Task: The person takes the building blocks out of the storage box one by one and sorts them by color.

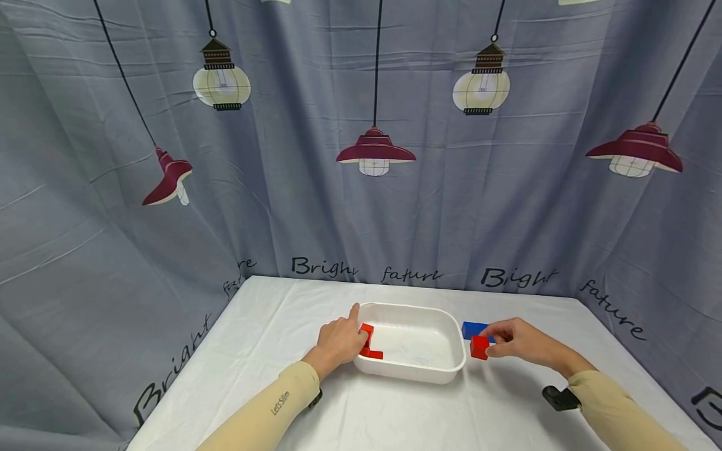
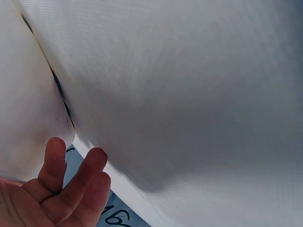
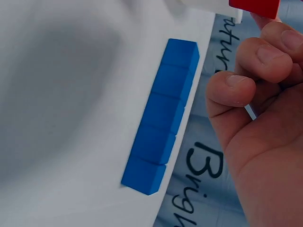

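Observation:
A white plastic tub (image 1: 414, 373) sits mid-table with several red blocks (image 1: 375, 355) along its inner left side. My left hand (image 1: 341, 338) grips the tub's left rim, thumb over the inside and index finger stretched along the outside. In the left wrist view its other fingers (image 2: 78, 184) are loosely bent beside the tub wall. To the right of the tub, my right hand (image 1: 521, 343) pinches a red cube (image 1: 479, 347) between thumb and fingers. The cube (image 3: 258, 6) shows partly at the top of the right wrist view.
Behind the right hand lies a straight row of several blue cubes (image 1: 472, 329), seen whole as a blue row (image 3: 158, 111) in the right wrist view. A white cloth covers the table (image 1: 293, 313). A grey curtain (image 1: 316, 213) printed with lamps and lettering hangs around the table.

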`<move>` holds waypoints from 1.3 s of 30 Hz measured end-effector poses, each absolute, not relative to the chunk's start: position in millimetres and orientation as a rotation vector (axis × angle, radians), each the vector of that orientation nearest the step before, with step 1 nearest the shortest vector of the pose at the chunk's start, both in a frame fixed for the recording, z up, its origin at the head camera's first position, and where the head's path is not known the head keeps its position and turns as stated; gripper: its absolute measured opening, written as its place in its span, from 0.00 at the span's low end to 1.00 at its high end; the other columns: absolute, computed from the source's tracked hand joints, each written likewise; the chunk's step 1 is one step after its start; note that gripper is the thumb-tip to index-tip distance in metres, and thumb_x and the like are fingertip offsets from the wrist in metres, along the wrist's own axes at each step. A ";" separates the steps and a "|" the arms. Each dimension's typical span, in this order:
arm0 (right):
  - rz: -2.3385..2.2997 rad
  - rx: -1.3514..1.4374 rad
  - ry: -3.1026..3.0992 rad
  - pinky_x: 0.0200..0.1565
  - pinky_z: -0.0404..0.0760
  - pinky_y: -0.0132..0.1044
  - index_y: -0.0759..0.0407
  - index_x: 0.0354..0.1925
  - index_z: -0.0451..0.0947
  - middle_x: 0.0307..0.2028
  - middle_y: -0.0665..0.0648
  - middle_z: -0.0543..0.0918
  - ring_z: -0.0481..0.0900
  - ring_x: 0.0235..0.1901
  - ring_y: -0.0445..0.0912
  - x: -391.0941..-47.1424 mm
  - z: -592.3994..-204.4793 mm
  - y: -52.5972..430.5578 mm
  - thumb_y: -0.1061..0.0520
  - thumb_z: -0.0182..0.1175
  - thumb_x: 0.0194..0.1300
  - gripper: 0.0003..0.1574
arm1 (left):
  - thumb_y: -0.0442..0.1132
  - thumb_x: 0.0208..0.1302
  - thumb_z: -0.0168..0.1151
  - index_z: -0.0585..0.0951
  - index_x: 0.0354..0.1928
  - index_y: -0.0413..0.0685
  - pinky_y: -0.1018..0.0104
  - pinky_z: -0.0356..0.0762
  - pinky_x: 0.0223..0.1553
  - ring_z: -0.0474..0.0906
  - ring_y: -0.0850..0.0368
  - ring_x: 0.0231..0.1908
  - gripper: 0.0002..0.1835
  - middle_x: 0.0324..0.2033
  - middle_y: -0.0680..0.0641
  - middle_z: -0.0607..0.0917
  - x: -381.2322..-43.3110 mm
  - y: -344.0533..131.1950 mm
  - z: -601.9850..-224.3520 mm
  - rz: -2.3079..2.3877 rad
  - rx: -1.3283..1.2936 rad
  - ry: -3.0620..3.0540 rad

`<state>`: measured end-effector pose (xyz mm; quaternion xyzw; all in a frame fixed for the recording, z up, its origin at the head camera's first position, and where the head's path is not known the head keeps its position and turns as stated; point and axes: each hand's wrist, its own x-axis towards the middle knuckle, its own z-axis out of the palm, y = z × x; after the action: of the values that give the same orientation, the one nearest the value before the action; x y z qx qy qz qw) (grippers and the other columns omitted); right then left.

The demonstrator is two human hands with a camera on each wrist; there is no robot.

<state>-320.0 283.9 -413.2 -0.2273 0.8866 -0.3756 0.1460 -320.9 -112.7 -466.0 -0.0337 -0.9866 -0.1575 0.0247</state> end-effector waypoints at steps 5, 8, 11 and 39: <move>-1.083 -0.619 2.559 0.27 0.66 0.32 0.67 0.52 0.81 0.23 0.50 0.68 0.68 0.24 0.40 -318.2 -425.8 289.0 0.55 0.68 0.61 0.24 | 0.51 0.66 0.53 0.60 0.77 0.48 0.53 0.78 0.38 0.79 0.51 0.31 0.38 0.38 0.44 0.87 -320.6 -112.8 -466.0 -0.486 -0.101 -3.045; -1.095 -0.605 2.540 0.26 0.65 0.32 0.65 0.52 0.81 0.23 0.51 0.68 0.68 0.24 0.40 -316.8 -434.7 290.8 0.55 0.69 0.60 0.23 | 0.51 0.66 0.53 0.60 0.77 0.48 0.53 0.78 0.38 0.79 0.51 0.31 0.39 0.38 0.44 0.87 -319.5 -112.8 -465.8 -0.494 -0.091 -3.051; -1.102 -0.597 2.526 0.26 0.64 0.32 0.64 0.51 0.81 0.24 0.51 0.69 0.69 0.25 0.40 -315.7 -443.1 292.2 0.55 0.69 0.60 0.23 | 0.50 0.66 0.53 0.59 0.77 0.48 0.53 0.78 0.38 0.79 0.51 0.31 0.39 0.37 0.44 0.87 -318.5 -112.9 -465.8 -0.495 -0.090 -3.056; -1.130 -0.459 2.494 0.28 0.65 0.32 0.65 0.54 0.81 0.24 0.51 0.71 0.70 0.26 0.43 -312.0 -478.7 296.6 0.54 0.69 0.60 0.25 | 0.50 0.67 0.53 0.59 0.78 0.48 0.54 0.78 0.38 0.77 0.52 0.29 0.38 0.34 0.45 0.86 -320.1 -111.4 -466.5 -0.502 -0.083 -3.050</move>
<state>-312.0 296.6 -478.7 -0.1627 0.8834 -0.4003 0.1814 -320.1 -111.4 -466.5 -0.0268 -0.9861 -0.1622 0.0246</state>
